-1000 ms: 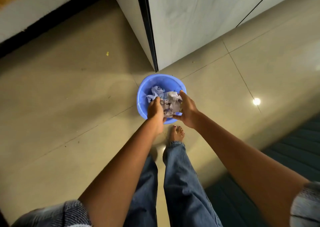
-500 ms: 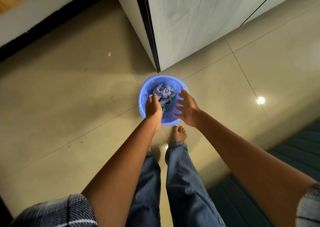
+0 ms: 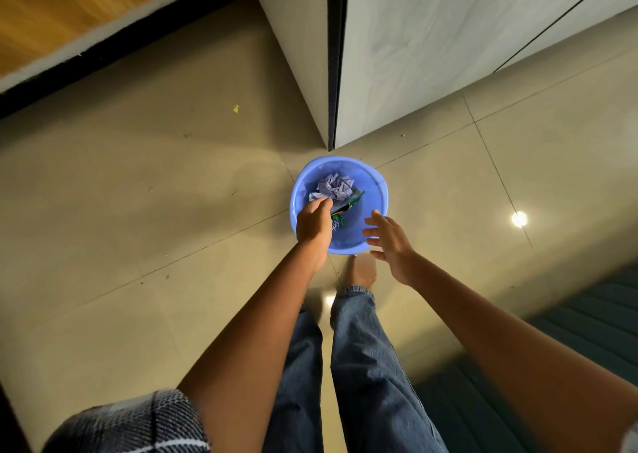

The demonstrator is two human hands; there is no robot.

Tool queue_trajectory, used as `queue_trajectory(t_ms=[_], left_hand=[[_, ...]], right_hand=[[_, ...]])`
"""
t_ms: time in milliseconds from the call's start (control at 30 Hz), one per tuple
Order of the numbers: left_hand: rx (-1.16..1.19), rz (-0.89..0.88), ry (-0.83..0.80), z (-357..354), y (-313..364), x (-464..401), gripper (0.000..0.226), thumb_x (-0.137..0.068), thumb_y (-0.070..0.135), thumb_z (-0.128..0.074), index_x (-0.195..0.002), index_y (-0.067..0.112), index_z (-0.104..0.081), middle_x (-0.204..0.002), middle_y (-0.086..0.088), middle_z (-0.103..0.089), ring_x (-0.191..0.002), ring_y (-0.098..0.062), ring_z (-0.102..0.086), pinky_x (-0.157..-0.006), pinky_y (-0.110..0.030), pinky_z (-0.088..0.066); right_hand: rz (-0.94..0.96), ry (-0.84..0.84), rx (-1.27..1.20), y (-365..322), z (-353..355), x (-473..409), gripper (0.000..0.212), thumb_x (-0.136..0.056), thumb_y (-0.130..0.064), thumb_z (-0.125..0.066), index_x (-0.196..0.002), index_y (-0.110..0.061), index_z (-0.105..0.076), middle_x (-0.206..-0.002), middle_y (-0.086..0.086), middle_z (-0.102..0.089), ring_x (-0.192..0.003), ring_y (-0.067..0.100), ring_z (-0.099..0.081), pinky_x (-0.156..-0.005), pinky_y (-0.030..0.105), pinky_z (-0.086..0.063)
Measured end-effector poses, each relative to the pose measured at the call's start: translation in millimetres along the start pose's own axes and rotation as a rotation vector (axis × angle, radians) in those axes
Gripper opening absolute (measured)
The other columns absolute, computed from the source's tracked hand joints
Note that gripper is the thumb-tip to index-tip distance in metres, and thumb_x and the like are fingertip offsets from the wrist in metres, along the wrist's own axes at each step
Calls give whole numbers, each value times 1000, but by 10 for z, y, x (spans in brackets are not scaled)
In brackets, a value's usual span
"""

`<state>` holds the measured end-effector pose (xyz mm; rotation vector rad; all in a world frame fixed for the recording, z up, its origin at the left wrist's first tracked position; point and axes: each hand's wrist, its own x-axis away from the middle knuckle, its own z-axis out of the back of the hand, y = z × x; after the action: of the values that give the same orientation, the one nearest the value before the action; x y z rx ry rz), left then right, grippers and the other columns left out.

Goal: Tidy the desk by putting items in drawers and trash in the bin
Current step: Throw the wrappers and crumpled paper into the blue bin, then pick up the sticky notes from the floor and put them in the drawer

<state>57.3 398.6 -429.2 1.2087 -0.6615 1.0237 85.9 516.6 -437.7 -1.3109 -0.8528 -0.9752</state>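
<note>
Both arms stretched straight out and down in front. Left hand point(image 3: 313, 225) has its fingers curled downward, knuckles up, though I can't tell if it's pinching anything. Right hand point(image 3: 392, 242) is loose, fingers spread and relaxed, palm facing left, holding nothing.

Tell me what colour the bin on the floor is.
The bin is light blue plastic, seen best in the head view, the only one here.

I could read no text, label, brand or number anywhere. The green wrapper point(image 3: 348, 207) lying in the blue bin point(image 3: 374, 190) carried some print, but it was too small and blurred for me to make out.
</note>
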Motion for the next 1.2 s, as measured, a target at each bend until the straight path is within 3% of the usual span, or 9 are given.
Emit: queue_trajectory(t_ms=[100, 233, 333, 433, 533, 733, 867, 1067, 1200], left_hand=[[47, -11, -7, 125, -64, 15, 26, -93, 24, -49, -67, 22, -55, -84, 2, -59, -83, -19, -55, -78, -32, -44], [43, -62, -4, 300, -178, -19, 27, -93, 20, -48, -67, 23, -54, -93, -2, -59, -91, -22, -55, -81, -35, -43], [76, -79, -2, 441, -290, -13, 20, -93, 19, -48, -81, 22, -63, -99, -3, -61, -97, -24, -58, -80, -33, -41], [150, -80, 58, 677, -506, -13, 24, -92, 20, -50, -108, 16, -67, -114, -7, -67, -105, -27, -62, -86, -35, -46], [231, -53, 121, 975, -724, -1, 31, -93, 19, -49, -120, 14, -63, -124, -6, -63, -111, -26, -60, -97, -40, -47], [462, 39, 241, 1709, -1330, 100, 32, -95, 20, -48, -124, 17, -59, -131, -3, -58, -115, -22, -58, -101, -39, -45], [567, 96, 335, 2175, -1861, 234, 32, -94, 22, -49, -124, 20, -59, -130, -2, -59, -116, -21, -57, -101, -37, -45], [581, 141, 423, 2749, -2678, 508, 31, -94, 21, -49, -123, 17, -59, -130, -4, -59, -114, -21, -58, -99, -34, -46], [534, 110, 447, 3116, -3193, 782, 31, -95, 21, -49, -125, 16, -58, -128, -2, -59, -117, -18, -56, -95, -24, -42]], right_hand=[[4, -3, 32, 60, -41, 62, 45, -100, -39, -33, -125, -6, -50, -110, 8, -53, -99, 21, -47, -66, 27, -37], [84, 51, 161, 155, -145, 92, 38, -100, -35, -35, -114, -4, -52, -100, 9, -52, -85, 21, -46, -67, 30, -36], [158, 142, 349, 204, -258, 103, 27, -100, -29, -35, -113, -10, -49, -94, 6, -52, -70, 16, -47, -57, 27, -35], [222, 214, 508, 267, -430, 96, 33, -97, -28, -39, -122, -8, -48, -113, 12, -57, -93, 27, -53, -78, 34, -40], [264, 205, 671, 332, -628, 90, 39, -96, -26, -41, -130, -8, -43, -131, 16, -51, -115, 34, -50, -93, 38, -39], [468, 116, 1083, 502, -1260, 177, 39, -93, -20, -44, -129, -4, -44, -128, 25, -49, -118, 41, -44, -94, 44, -35], [603, 42, 1281, 741, -1807, 428, 45, -95, -23, -45, -136, -6, -38, -140, 20, -41, -128, 38, -35, -102, 45, -30], [833, -111, 1533, 1278, -2581, 839, 51, -97, -28, -40, -145, -14, -28, -150, 9, -31, -134, 29, -30, -104, 45, -30], [863, -182, 1667, 1726, -2980, 1101, 54, -98, -31, -38, -148, -16, -22, -154, 9, -23, -139, 27, -24, -108, 45, -27]])
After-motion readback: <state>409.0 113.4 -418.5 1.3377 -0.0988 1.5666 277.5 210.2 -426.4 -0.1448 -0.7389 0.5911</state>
